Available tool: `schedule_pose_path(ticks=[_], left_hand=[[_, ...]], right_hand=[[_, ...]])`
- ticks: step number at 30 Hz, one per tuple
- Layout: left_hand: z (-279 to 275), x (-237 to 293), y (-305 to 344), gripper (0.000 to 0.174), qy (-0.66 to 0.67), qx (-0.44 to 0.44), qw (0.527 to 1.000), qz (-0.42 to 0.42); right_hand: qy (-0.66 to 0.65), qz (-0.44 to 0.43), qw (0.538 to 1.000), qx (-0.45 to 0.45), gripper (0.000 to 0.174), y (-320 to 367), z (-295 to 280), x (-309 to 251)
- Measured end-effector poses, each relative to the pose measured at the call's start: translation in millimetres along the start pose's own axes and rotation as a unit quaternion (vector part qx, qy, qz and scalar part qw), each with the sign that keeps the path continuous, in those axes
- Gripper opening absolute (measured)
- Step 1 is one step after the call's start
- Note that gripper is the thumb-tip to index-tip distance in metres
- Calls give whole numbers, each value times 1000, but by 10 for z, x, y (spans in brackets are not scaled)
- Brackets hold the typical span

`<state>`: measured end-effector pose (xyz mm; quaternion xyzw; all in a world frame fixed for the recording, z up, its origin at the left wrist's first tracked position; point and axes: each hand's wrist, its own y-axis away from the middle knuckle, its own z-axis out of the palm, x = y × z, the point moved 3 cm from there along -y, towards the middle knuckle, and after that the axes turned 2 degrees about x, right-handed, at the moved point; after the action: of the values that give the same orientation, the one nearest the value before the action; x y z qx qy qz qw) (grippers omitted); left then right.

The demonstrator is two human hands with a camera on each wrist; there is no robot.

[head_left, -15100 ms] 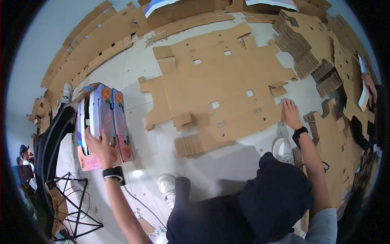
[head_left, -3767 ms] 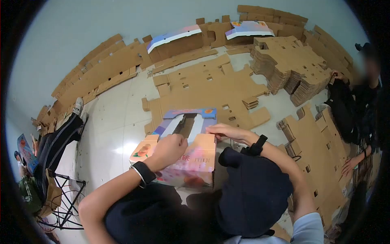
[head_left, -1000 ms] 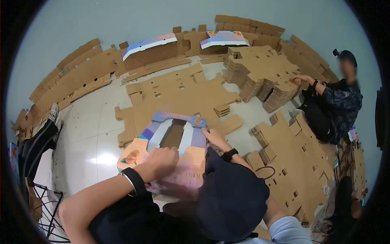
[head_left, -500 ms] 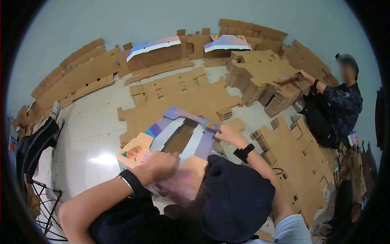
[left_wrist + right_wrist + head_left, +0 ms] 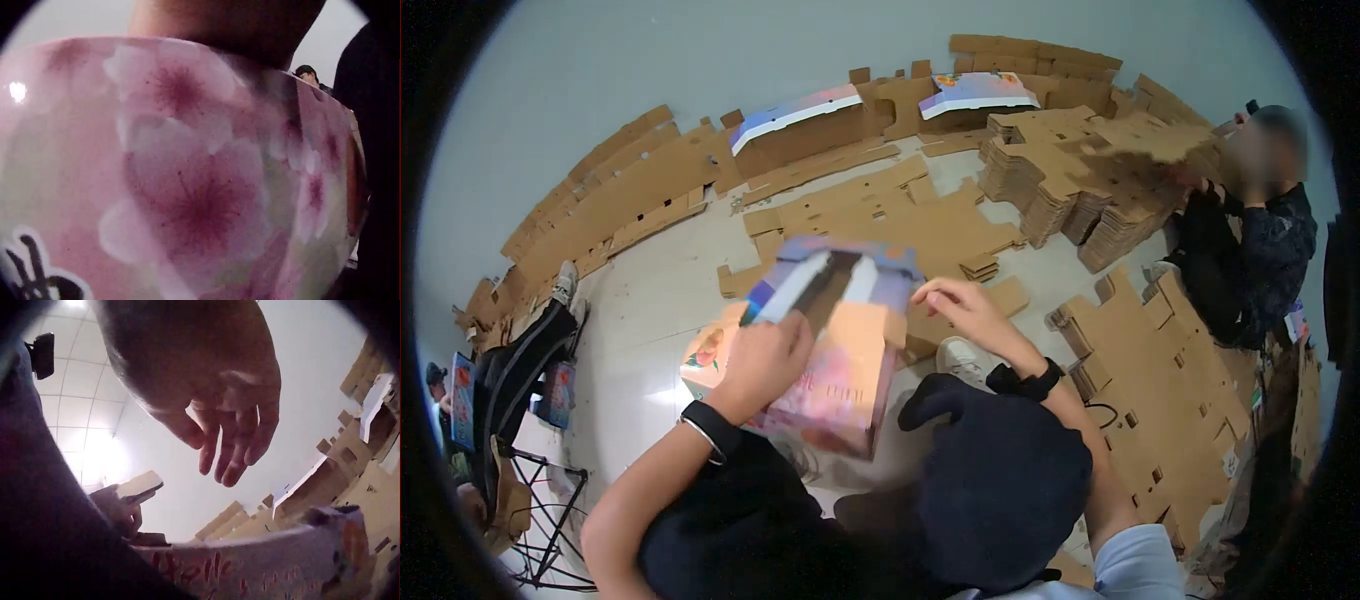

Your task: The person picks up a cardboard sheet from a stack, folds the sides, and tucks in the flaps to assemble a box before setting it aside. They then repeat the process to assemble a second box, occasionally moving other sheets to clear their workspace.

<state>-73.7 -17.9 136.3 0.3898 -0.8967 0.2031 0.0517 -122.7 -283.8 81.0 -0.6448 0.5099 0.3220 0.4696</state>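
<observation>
A peach-and-pink printed box, blurred, with a long opening in its top, is tilted in front of the body. My left hand grips its near top edge by the orange flap; in the right wrist view the left hand has its fingers around that flap. The box's flowered side fills the left wrist view. My right hand hovers just off the box's right side, fingers loosely bent and holding nothing. In the right wrist view the right hand hangs above the lettered side.
Flat cardboard lies on the floor beyond the box. A tall cardboard stack and a seated person are at the right, with more sheets nearer. A black metal frame stands at the lower left.
Fifteen seconds ago my left hand was on printed boxes at the left. In the last half second, my right hand has come off the box's far right corner, and the box has turned and moved slightly left.
</observation>
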Motion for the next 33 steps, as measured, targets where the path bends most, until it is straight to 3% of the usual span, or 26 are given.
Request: schedule_pose_path(ticks=[2,5,6,7,8,9,10,12,13,14,16,17,18,19,20,22,23,24,25,26,28,30,32,33], left_hand=[[-160,-104,-34,19,8,73,995,-72],[-403,-172,-141,28,57,183,964,-184],[-438,-128,-184,28,54,181,964,-186],[-477,-62,-219,29,119,206,954,-184],[-498,-9,-268,31,184,232,938,-180],[-391,-31,-347,32,256,267,919,-135],[-387,44,-392,28,272,261,918,-122],[-330,258,-455,24,399,198,878,-178],[-270,225,-488,24,400,198,877,-179],[-170,175,-551,25,423,192,871,-156],[-174,198,-611,31,447,185,865,-131],[-164,206,-594,36,475,122,858,-154],[-151,222,-572,43,500,59,846,-177],[-112,241,-599,48,501,97,855,-97],[-87,197,-604,48,501,98,854,-99],[-20,194,-590,47,533,-7,840,-101],[84,69,-562,47,515,-83,844,-123],[158,-28,-532,47,514,-83,845,-123],[307,-102,-432,48,467,-186,851,-149],[488,-208,-284,49,414,-288,846,-175],[971,-595,167,58,305,-286,906,-59],[931,-729,412,72,76,-411,901,-120],[871,-842,546,87,-22,-321,946,-32],[865,-905,587,88,-24,-282,959,-30]], right_hand=[[-42,-6,999,-14,28,-13,23,1],[-171,148,961,-160,47,56,215,-29],[-175,148,960,-162,47,43,309,-32],[-45,36,981,-185,50,10,427,-93],[88,-80,972,-202,54,-29,534,-166],[86,-82,972,-202,54,-66,596,-249],[-66,-20,980,-189,55,-104,615,-386],[-357,107,916,-149,60,-193,640,-567],[-372,97,920,-82,59,-287,636,-503],[-371,98,920,-82,59,-328,627,-443],[-422,113,899,9,55,-404,554,-294],[-445,113,886,63,48,-429,546,-165],[-445,114,886,63,48,-445,507,-61],[-448,128,884,36,46,-448,440,51],[-451,143,881,8,46,-465,415,167],[-439,181,880,14,47,-429,463,489],[-394,163,904,-4,46,-409,493,627],[-348,142,926,-24,44,-410,501,701],[-184,228,956,-31,44,-368,450,803],[-186,228,955,-34,44,-316,479,938],[72,107,992,4,46,-171,597,1184],[120,60,991,-2,53,-113,636,888],[163,-61,982,-70,57,-119,783,598],[170,-83,968,-166,58,-123,863,493]])
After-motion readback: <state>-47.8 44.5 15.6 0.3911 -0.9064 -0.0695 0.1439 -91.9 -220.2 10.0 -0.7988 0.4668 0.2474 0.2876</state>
